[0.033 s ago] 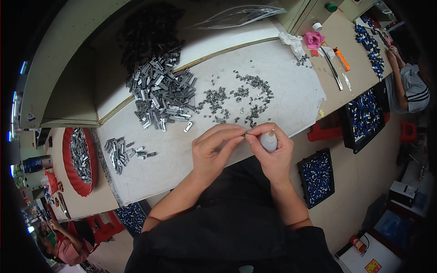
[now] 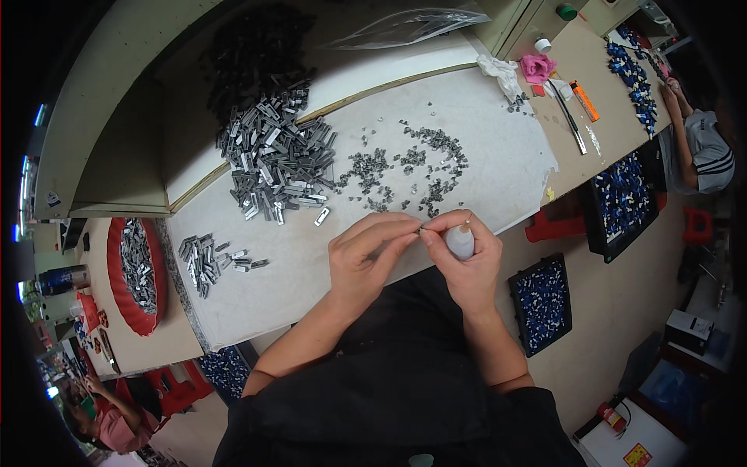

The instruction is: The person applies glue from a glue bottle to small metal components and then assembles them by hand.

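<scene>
Just past the near edge of the white-covered table (image 2: 513, 163), my two hands meet fingertip to fingertip. My left hand (image 2: 364, 257) is closed in a pinch on a small dark metal piece (image 2: 420, 229), mostly hidden by the fingers. My right hand (image 2: 471, 268) pinches at the same piece and also holds a small white squeeze bottle (image 2: 460, 244) with a narrow tip against its palm. Ahead of the hands lie scattered tiny metal bits (image 2: 369, 167). Left of these is a large heap of flat metal clips (image 2: 276, 156), with a smaller pile of clips (image 2: 204, 265) nearer me.
A red basin (image 2: 117, 292) of metal pieces stands left. At the right are a pink cloth (image 2: 537, 68), a white rag (image 2: 498, 71), a knife-like tool (image 2: 572, 121) and an orange box (image 2: 584, 101). Black trays (image 2: 514, 300) hold blue parts. Co-workers sit on both sides.
</scene>
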A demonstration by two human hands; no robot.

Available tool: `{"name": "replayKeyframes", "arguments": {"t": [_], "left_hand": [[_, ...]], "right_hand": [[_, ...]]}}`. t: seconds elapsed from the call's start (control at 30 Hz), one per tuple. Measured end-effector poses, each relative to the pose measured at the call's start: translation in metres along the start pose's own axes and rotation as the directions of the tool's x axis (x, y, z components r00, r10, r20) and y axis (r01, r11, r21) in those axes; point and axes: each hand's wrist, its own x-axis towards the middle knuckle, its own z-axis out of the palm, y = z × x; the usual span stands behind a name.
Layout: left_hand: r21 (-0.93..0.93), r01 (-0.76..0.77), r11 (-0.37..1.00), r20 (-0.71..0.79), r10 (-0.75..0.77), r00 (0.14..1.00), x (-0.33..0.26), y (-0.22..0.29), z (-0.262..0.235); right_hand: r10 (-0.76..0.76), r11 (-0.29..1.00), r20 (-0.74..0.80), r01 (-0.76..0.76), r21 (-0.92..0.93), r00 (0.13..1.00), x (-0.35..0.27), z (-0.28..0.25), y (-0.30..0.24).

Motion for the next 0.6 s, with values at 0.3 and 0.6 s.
{"name": "replayKeyframes", "arguments": {"t": [0.3, 0.6], "left_hand": [[0.189, -0.14, 0.972, 0.046, 0.134, 0.99, -0.001, 0.002, 0.001], [0.108, -0.078, 0.991, -0.033, 0.082, 0.996, -0.002, 0.003, 0.01]], "right_hand": [[0.006, 0.997, -0.034, -0.009, -0.077, 0.999, -0.006, -0.006, 0.001], [-0.063, 0.994, 0.005, 0.063, -0.093, 0.998, 0.001, -0.011, 0.005]]}}
